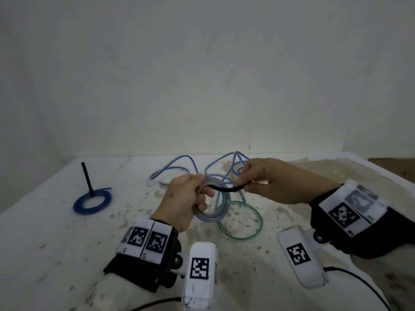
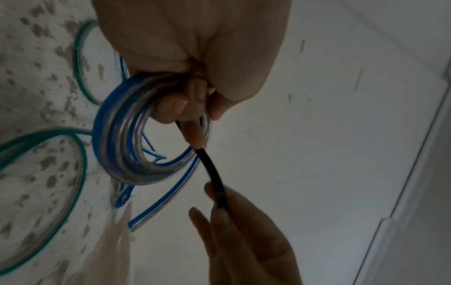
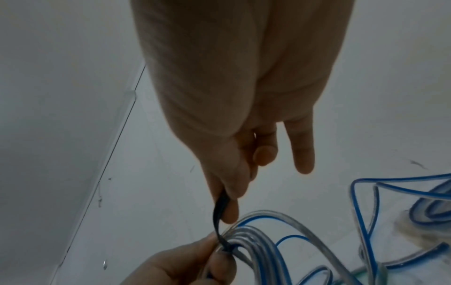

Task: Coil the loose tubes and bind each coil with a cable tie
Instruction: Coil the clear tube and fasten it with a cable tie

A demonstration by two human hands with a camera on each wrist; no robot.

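Note:
My left hand (image 1: 190, 194) grips a coil of clear tube with a blue stripe (image 1: 215, 212) and holds it above the table; the coil (image 2: 122, 142) hangs from the curled fingers. A black cable tie (image 1: 226, 189) runs from the left fingers to my right hand (image 1: 258, 178), which pinches its far end between thumb and forefinger. In the right wrist view the cable tie (image 3: 218, 217) passes between the coil's turns (image 3: 256, 237). Loose blue-striped tube (image 1: 179, 167) lies tangled at the back of the table.
A bound dark blue coil (image 1: 92, 201) with an upright black tie tail lies at the left. A loop of green tube (image 1: 247, 223) lies on the stained white table (image 1: 56, 243) below the hands. A pale wall stands close behind.

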